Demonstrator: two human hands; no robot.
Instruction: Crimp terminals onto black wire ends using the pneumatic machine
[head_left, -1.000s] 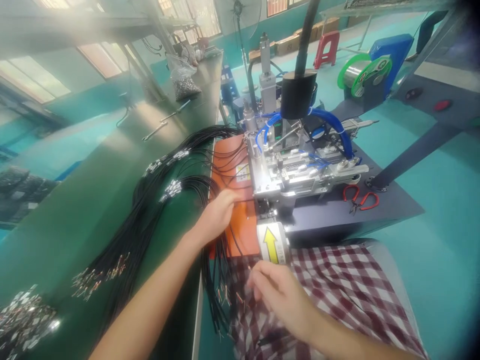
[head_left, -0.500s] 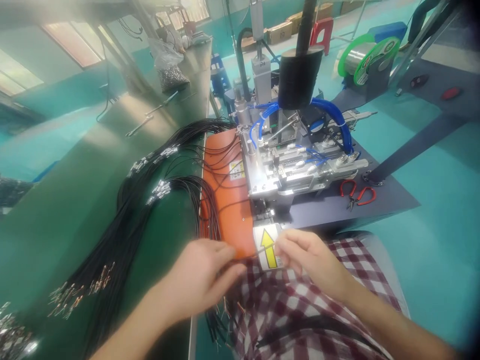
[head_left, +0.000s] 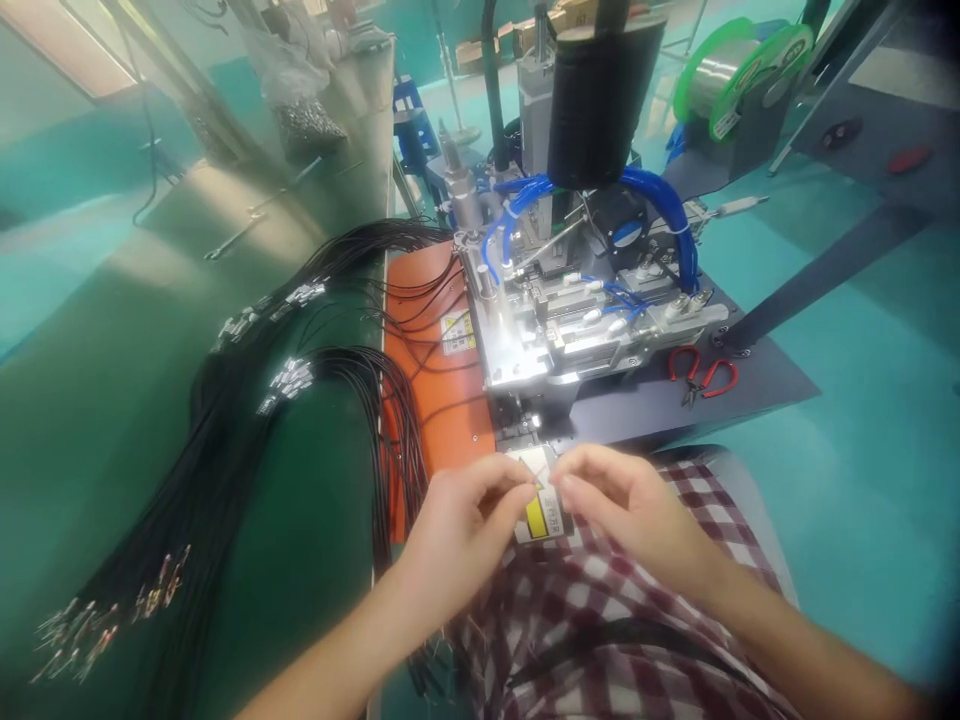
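Note:
Both of my hands meet over the white label plate (head_left: 556, 515) with its yellow arrow, at the near end of the machine. My left hand (head_left: 469, 510) is closed in a pinch, thumb against forefinger, on a thin black cable that is mostly hidden by the fingers. Just to the right, my right hand (head_left: 630, 505) pinches the same cable, fingertips a small gap away from the left ones. Ahead of them stands the metal machine (head_left: 517, 350) with blue air tubes. Black cables (head_left: 401, 410) with metal-tipped ends hang over the orange panel (head_left: 450, 425) on the left.
Long cable bundles (head_left: 180, 470) with bare copper ends lie across the green table (head_left: 315, 500). Red-handled pliers (head_left: 694, 390) rest on the machine's grey base. A green spool (head_left: 686, 85) of wire is at the back right, and a plastic bag (head_left: 307, 125) of small parts at the back left.
My left hand has moved right and up toward my right hand, its thumb and forefinger closing. The right hand stays pinched over the plate. The view has shifted slightly.

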